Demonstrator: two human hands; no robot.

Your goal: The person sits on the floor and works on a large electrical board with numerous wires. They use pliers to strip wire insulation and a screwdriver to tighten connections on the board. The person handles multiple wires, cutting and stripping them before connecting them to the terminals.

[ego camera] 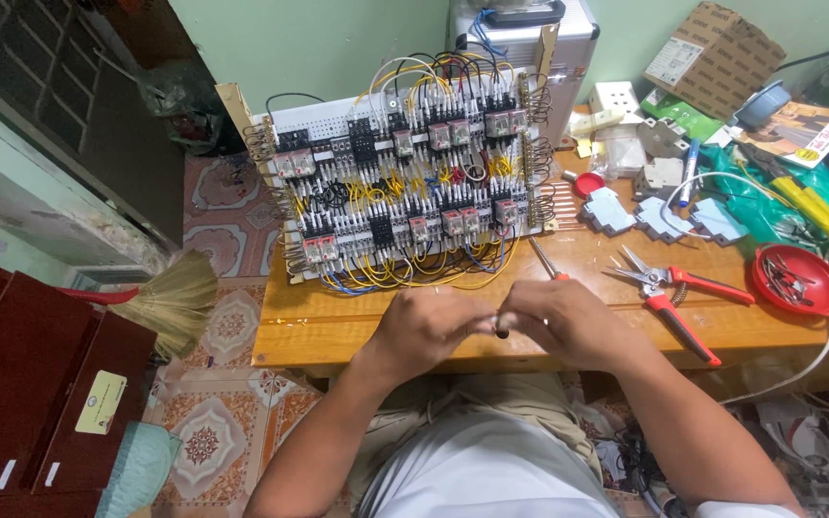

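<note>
Low in the middle of the frame, the left hand (422, 326) and the right hand (560, 321) meet just above the near edge of the wooden table (338, 317), fingers curled inward and pinched together on a small dark-tipped piece (501, 331) held between them; it looks like a short wire end or ferrule, though it is too small to tell for sure. Both hands are closed on it, the left from the left side and the right from the right, with the thing itself poking out at the bottom of the gap between the thumbs. Judging from this, the step in hand is preparing a small wiring piece by finger work, close to the body and well apart from the relay panel (400, 182), which stands tilted at the upper middle of the frame, thick with yellow, black and blue wires. Fitting such a piece would call for a steady pinch, a careful twist and an eye on the tip, since it could slip from the fingers and drop to the lap. Just beyond the right hand lies a pair of thin tweezers or snips (547, 261), and to the right of it red-handled pliers (674, 293) rest flat on the table. Farther right sits a round red dish (822, 297) holding small metal bits.
</note>
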